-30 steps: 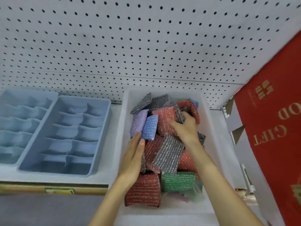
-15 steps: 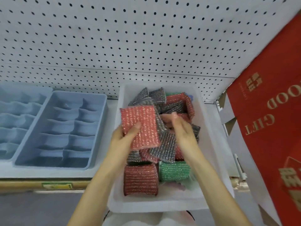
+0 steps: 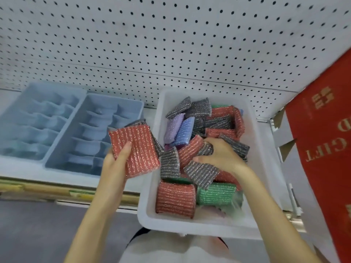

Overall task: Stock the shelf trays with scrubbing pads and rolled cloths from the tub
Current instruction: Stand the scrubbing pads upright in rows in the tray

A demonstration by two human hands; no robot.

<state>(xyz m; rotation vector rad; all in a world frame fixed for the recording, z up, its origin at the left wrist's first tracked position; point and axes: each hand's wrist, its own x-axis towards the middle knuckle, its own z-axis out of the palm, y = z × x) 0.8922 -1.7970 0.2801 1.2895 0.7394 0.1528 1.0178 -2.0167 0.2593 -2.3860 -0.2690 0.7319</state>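
Observation:
A white tub (image 3: 152,211) holds several glittery scrubbing pads in red, grey, green, purple and blue. My left hand (image 3: 115,166) grips a red scrubbing pad (image 3: 135,149) with a grey pad behind it, held over the gap between the tub and the nearer blue tray (image 3: 57,160). My right hand (image 3: 222,156) lies in the tub's middle, fingers curled around a grey pad (image 3: 206,149). A second blue divided tray (image 3: 22,99) stands further left. Both trays' compartments look bare.
White pegboard (image 3: 171,44) backs the shelf. A red gift bag (image 3: 326,149) with gold lettering stands at the right, next to the tub. The shelf's front edge (image 3: 47,188) carries a price strip. The tub overhangs the shelf toward me.
My left hand lifted a red pad out of the tub and carried it left toward the trays. My right hand moved down into the pile and closed on a grey pad.

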